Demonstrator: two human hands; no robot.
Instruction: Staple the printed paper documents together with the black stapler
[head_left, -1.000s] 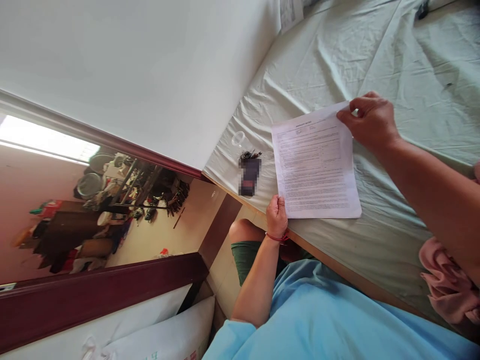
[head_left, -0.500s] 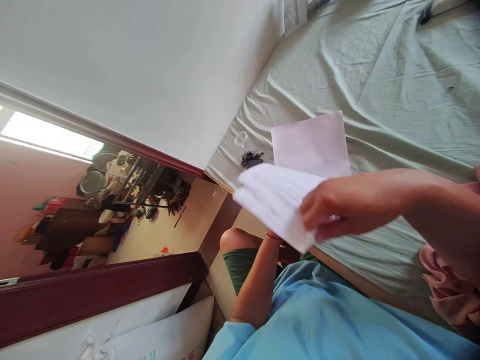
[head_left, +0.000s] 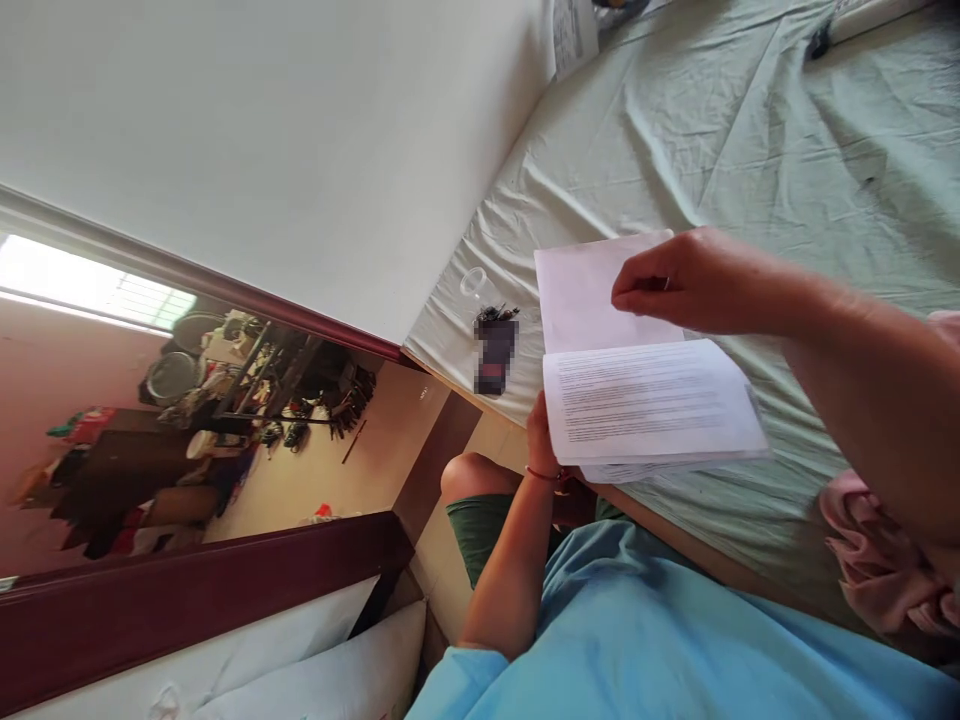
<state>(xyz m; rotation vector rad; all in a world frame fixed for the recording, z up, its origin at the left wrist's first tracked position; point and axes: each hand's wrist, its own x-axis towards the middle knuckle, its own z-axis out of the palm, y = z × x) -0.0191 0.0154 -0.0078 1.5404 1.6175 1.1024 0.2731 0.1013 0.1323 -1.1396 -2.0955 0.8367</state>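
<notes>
A stack of printed sheets (head_left: 637, 405) lies open over the bed's edge, its top page covered with lines of small text. At its left edge my left hand (head_left: 541, 437) grips the sheets, with the fingers partly hidden under the paper. A blank pale sheet (head_left: 574, 290) rests flat on the bed behind the stack. Over that sheet hovers my right hand (head_left: 664, 275), fingers curled and fingertips meeting the thumb. I see nothing between them.
Left of the papers are a clear plastic cup (head_left: 474, 283), a tangle of dark cable (head_left: 495, 315) and a blurred-out dark object (head_left: 495, 360). A wrinkled green bedsheet (head_left: 750, 170) covers the bed. Pink cloth (head_left: 874, 560) lies at right; a white wall (head_left: 300, 150) rises at left.
My right hand has let go of the printed sheets and moved up over the blank sheet. The printed stack, blurred and tilted before, now lies flatter with its text facing up.
</notes>
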